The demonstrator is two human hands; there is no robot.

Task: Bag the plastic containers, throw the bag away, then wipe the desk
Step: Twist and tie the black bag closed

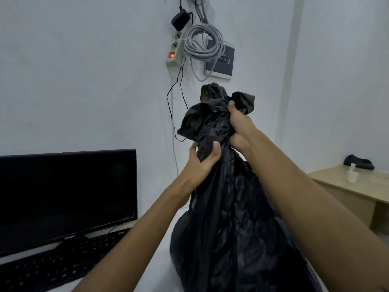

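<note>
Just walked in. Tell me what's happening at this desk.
A person is gathering the neck of a black trash bag that stands on the white desk. The left hand grips the bunched plastic lower down, and the right hand holds it just above, with the loose top sticking up past both. The bag looks full, and its contents are hidden. A dark monitor and a keyboard sit to the left. The bag has not been thrown away yet.

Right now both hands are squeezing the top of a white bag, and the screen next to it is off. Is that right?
Almost. The bag is black, not white; the head view shows it. The rest holds: the left hand and the right hand both grip its gathered top, and the screen beside it is dark.
</note>
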